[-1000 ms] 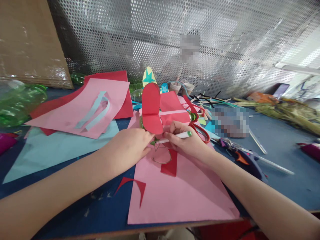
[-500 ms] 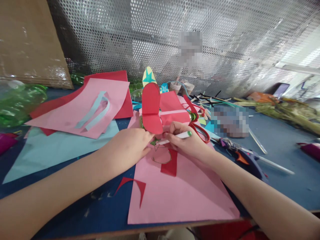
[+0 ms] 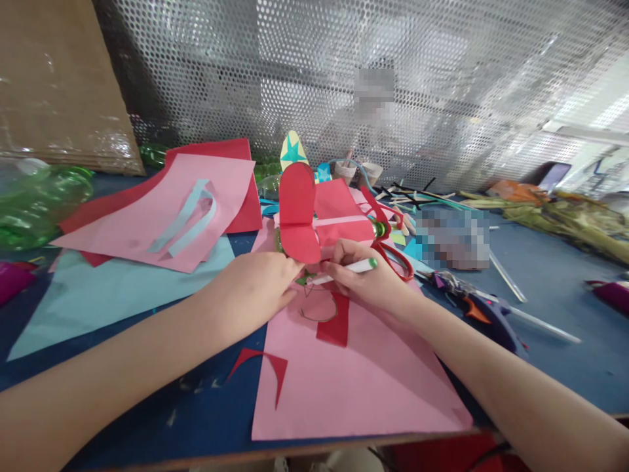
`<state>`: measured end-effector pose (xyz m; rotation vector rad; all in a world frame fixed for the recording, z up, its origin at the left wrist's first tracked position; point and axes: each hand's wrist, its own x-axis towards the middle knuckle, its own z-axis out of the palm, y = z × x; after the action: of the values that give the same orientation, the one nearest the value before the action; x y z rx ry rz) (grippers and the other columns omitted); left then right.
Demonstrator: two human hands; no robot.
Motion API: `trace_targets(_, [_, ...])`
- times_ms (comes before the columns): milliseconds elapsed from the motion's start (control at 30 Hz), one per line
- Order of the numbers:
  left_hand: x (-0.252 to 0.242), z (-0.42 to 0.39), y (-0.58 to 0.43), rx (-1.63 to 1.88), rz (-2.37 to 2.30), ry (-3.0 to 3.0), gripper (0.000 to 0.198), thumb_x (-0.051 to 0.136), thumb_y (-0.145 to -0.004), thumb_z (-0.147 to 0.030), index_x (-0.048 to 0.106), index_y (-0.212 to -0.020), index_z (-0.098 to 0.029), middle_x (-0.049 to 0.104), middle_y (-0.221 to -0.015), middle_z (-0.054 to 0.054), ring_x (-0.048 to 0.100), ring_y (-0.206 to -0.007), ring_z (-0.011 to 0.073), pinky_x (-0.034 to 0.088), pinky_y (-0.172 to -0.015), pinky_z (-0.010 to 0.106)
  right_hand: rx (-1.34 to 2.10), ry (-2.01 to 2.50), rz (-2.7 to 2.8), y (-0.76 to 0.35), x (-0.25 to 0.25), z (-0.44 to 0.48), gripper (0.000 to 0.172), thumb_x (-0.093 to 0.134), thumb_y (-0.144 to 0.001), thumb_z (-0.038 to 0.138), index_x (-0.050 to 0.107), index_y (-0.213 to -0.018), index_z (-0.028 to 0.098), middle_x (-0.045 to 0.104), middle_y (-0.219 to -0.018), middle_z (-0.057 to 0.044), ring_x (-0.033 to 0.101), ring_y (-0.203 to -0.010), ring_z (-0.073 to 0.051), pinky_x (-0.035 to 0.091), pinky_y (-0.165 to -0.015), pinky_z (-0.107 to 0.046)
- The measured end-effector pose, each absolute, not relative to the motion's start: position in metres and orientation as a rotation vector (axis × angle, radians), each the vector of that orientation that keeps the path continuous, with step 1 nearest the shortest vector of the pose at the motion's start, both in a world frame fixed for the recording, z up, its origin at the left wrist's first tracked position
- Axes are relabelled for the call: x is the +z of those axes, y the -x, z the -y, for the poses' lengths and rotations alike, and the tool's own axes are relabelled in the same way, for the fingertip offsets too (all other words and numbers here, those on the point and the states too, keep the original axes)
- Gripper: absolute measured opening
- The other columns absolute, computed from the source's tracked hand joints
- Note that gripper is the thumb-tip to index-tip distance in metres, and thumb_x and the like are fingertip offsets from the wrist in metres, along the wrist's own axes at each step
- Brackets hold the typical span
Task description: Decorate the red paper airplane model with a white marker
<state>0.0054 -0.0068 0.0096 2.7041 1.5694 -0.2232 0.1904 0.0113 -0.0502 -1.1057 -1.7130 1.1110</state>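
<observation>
My right hand [image 3: 361, 275] is closed around a white marker pen [image 3: 362, 265] with a green end. Its tip points left, just above a curved dark outline drawn on a pink sheet [image 3: 373, 387]. My left hand [image 3: 263, 278] has its fingers bent together at the left of the outline, close to the pen tip; what they hold, if anything, is hidden. Right beyond both hands stands a red paper piece [image 3: 297, 196] with rounded ends, folded across its middle. Behind it lies a red-wrapped roll [image 3: 346, 231] with a pale pink band. A red paper strip [image 3: 337, 322] lies on the pink sheet.
A curved red offcut [image 3: 260, 359] lies at the sheet's left edge. Red-handled scissors [image 3: 400, 262] and a dark blue glue gun [image 3: 494, 318] are on the right. Pink, red and light blue sheets [image 3: 122, 298] lie left, near a green plastic bottle [image 3: 44, 200]. Perforated metal [image 3: 304, 72] stands behind.
Both hands and the pen stay almost where they were. The whole view shifts only very slightly.
</observation>
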Motion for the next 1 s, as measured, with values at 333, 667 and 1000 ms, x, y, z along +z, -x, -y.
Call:
trace_targets(333, [0.0089, 0.0055, -0.006, -0.217, -1.567, -2.705, 0.014, 0.05, -0.085, -0.02, 0.059, -0.096, -0.018, 0.067, -0.082, 0.006, 0.066, -0.068, 0.0228, 0.037, -0.051, 0.027, 1.093, 1.134, 1.669, -0.1891, -0.049, -0.0113, 0.02, 0.057, -0.077, 0.024, 0.04, -0.066, 0.022, 0.047, -0.058, 0.006, 0.04, -0.048, -0.008, 0.03, -0.046, -0.022])
trace_targets(667, [0.0092, 0.0068, -0.0056, -0.207, -1.578, -2.674, 0.017, 0.051, -0.085, -0.02, 0.06, -0.099, -0.018, 0.067, -0.082, 0.006, 0.065, -0.068, 0.0226, 0.039, -0.053, 0.028, 1.124, 1.135, 1.61, -0.1881, -0.0493, -0.0112, 0.019, 0.057, -0.076, 0.024, 0.04, -0.066, 0.022, 0.052, -0.065, 0.004, 0.043, -0.052, -0.009, 0.034, -0.048, -0.023])
trace_targets(1000, [0.0118, 0.0072, -0.0068, -0.233, -1.553, -2.685, 0.017, 0.05, -0.086, -0.019, 0.058, -0.101, -0.017, 0.067, -0.082, 0.005, 0.065, -0.069, 0.0202, 0.037, -0.052, 0.026, 1.221, 1.024, 1.544, -0.1885, -0.048, -0.0132, 0.017, 0.057, -0.074, 0.021, 0.042, -0.066, 0.022, 0.059, -0.071, 0.003, 0.057, -0.061, -0.012, 0.04, -0.053, -0.024])
